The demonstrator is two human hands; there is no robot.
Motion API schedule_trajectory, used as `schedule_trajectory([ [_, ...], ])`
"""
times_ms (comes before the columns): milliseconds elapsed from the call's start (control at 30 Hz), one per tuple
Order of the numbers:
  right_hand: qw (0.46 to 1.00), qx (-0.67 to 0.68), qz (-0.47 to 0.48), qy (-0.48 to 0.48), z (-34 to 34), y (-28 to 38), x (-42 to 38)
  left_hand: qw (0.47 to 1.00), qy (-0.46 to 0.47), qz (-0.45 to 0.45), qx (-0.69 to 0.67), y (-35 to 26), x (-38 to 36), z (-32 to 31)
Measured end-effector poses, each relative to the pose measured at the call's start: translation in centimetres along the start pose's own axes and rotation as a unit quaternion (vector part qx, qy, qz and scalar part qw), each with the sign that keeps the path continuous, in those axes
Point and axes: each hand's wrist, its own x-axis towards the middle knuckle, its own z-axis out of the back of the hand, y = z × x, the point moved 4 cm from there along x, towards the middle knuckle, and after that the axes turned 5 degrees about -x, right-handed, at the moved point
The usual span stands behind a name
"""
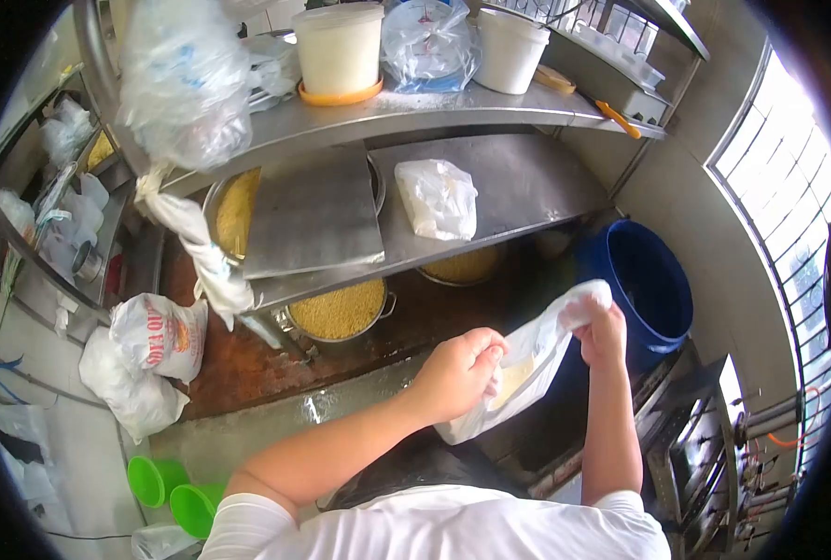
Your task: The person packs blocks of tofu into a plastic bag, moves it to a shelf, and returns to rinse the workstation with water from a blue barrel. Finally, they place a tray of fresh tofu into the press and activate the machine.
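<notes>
A white plastic bag hangs between both hands in front of the person, just beside the blue bucket. The left hand is closed on the bag's side, and the right hand grips its bunched top. Three metal pots of yellow grain sit on and under the steel shelves. Two white tubs stand on the top shelf. Two green bowls lie on the floor.

left hand: grip closed, arm extended | right hand: grip closed, raised
</notes>
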Motion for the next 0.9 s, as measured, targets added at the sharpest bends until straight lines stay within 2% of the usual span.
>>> schedule_trajectory([
  [133, 0.995, -0.051, 0.083, 0.013, -6.8, 4.4, 13.4, 1.0, -0.001, -0.022, -0.011, 0.2, 10.6, 0.6],
  [200, 0.987, -0.049, 0.155, 0.019, -10.2, 5.7, 19.9, 0.997, -0.003, -0.075, -0.004, -0.4, 15.8, 0.5],
  [267, 0.976, -0.1, 0.19, 0.044, -13.3, 6.9, 25.6, 0.997, -0.004, -0.072, 0.027, 0.0, 20.8, 0.2],
  [333, 0.954, -0.191, 0.227, 0.05, -16.0, 6.1, 32.0, 0.988, -0.047, -0.125, 0.073, 0.5, 25.8, 0.6],
  [433, 0.898, -0.333, 0.254, 0.135, -18.6, 3.0, 39.3, 0.973, -0.137, -0.14, 0.123, 2.7, 32.8, 2.7],
  [533, 0.894, -0.356, 0.19, 0.194, -16.9, -1.3, 43.5, 0.959, -0.211, -0.141, 0.125, 5.8, 37.4, 5.0],
  [600, 0.93, -0.313, 0.183, 0.063, -13.2, -4.9, 44.7, 0.96, -0.19, -0.149, 0.143, 6.3, 37.8, 6.0],
  [667, 0.876, -0.459, 0.144, 0.032, -10.2, -11.7, 46.9, 0.972, -0.12, -0.111, 0.17, 5.5, 36.1, 6.0],
  [700, 0.851, -0.501, 0.139, 0.07, -9.6, -14.3, 47.1, 0.963, -0.09, -0.146, 0.208, 6.2, 34.9, 6.3],
  [733, 0.825, -0.539, 0.133, 0.108, -9.2, -16.8, 47.1, 0.976, -0.079, -0.094, 0.181, 6.8, 33.1, 6.6],
  [767, 0.861, -0.477, 0.143, 0.101, -8.5, -18.8, 47.4, 0.985, -0.049, -0.047, 0.161, 7.5, 31.3, 7.4],
  [800, 0.92, -0.374, 0.081, 0.085, -8.6, -19.5, 47.2, 0.983, -0.047, -0.037, 0.173, 8.5, 29.2, 8.5],
  [833, 0.912, -0.383, 0.116, 0.092, -9.0, -19.6, 47.1, 0.984, -0.078, -0.039, 0.158, 10.5, 26.9, 9.7],
  [867, 0.903, -0.392, 0.148, 0.099, -9.3, -19.8, 46.8, 0.98, -0.088, 0.017, 0.179, 12.2, 24.5, 11.3],
  [900, 0.904, -0.391, 0.142, 0.102, -9.9, -20.0, 46.6, 0.972, -0.094, 0.073, 0.2, 13.6, 22.0, 12.9],
])
